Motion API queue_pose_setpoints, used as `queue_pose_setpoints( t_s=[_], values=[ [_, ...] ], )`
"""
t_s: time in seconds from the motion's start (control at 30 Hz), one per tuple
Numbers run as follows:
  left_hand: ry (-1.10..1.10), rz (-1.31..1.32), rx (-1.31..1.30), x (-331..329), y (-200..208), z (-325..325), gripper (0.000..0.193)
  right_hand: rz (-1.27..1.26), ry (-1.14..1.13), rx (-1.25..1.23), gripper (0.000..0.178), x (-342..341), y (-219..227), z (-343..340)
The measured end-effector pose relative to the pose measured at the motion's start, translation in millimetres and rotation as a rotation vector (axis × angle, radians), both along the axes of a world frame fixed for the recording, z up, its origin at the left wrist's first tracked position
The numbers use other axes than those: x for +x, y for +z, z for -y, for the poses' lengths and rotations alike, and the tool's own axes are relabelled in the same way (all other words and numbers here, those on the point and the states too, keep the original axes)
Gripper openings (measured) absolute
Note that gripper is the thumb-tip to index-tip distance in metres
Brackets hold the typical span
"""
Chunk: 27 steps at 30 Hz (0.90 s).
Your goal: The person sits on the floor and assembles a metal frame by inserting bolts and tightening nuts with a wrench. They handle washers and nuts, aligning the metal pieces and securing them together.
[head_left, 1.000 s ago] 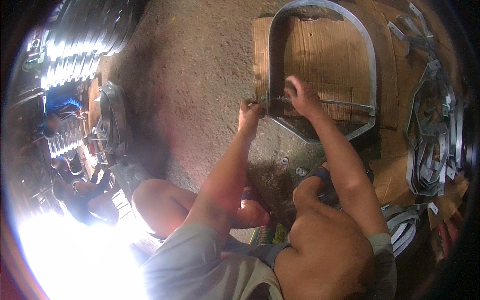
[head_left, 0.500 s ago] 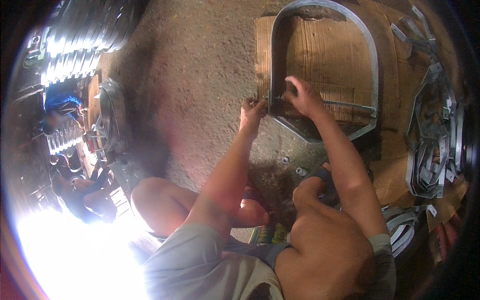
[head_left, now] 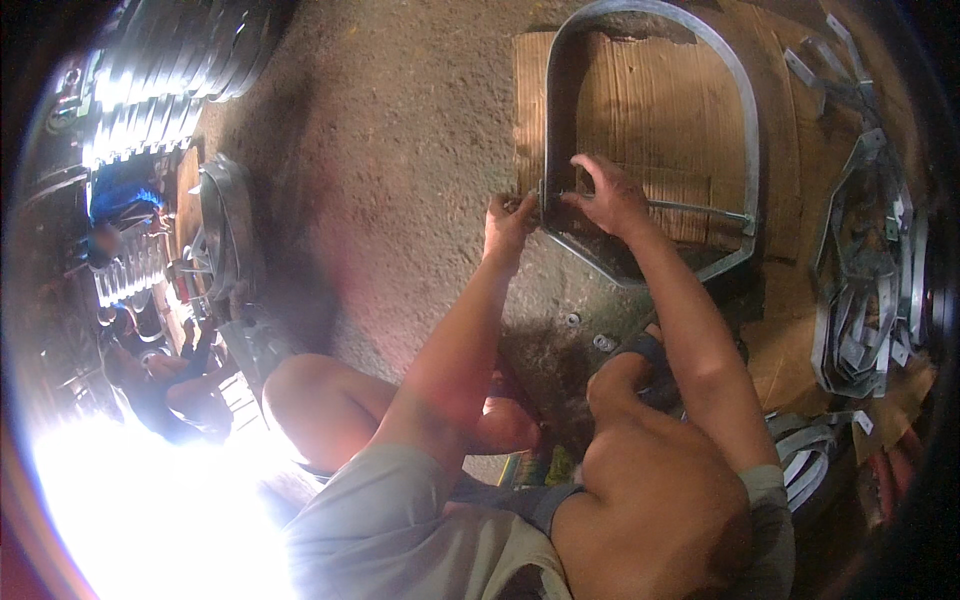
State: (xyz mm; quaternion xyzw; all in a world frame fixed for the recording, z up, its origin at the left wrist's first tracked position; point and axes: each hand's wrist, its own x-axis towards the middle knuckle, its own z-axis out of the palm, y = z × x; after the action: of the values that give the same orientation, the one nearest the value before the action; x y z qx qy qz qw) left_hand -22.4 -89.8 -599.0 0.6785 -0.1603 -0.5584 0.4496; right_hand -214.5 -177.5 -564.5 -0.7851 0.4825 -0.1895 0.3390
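The grey arched steel band clamp (head_left: 655, 120) lies on brown cardboard (head_left: 640, 110), far centre. Left hand (head_left: 508, 222) pinches its corner bolt; right hand (head_left: 605, 195) grips the crossbar — stiff, probably heavy, best held there.

Dim, warm cast; blown-out glare lower left; fisheye bending, dark vignette at rim; soft blur.

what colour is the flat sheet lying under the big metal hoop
Brown, with fine ribbed lines: a cardboard sheet under the grey metal hoop, seen in the head view.
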Motion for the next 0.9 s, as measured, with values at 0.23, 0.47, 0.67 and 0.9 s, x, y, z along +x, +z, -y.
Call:
queue_pose_setpoints(
  t_s=[0.23, 0.47, 0.67, 0.9],
  values=[
    [0.033, 0.068, 0.033, -3.4, 8.5, 3.1, 0.031, 0.014, 0.008, 0.121, 0.045, 3.5, 11.9, 4.0],
    [-0.017, -0.027, 0.050, 7.8, -10.4, -5.8, 0.038, 0.056, -0.025, 0.088, 0.049, 2.7, -18.2, 4.9],
    [0.020, -0.056, -0.067, -2.1, -8.2, -0.7, 0.045, 0.093, -0.117, 0.142, 0.053, -1.5, -30.6, 8.7],
    [-0.017, 0.004, 0.012, 1.1, -2.5, -1.7, 0.046, -0.033, -0.006, 0.089, 0.056, 4.0, -7.3, 2.4]
  ],
)
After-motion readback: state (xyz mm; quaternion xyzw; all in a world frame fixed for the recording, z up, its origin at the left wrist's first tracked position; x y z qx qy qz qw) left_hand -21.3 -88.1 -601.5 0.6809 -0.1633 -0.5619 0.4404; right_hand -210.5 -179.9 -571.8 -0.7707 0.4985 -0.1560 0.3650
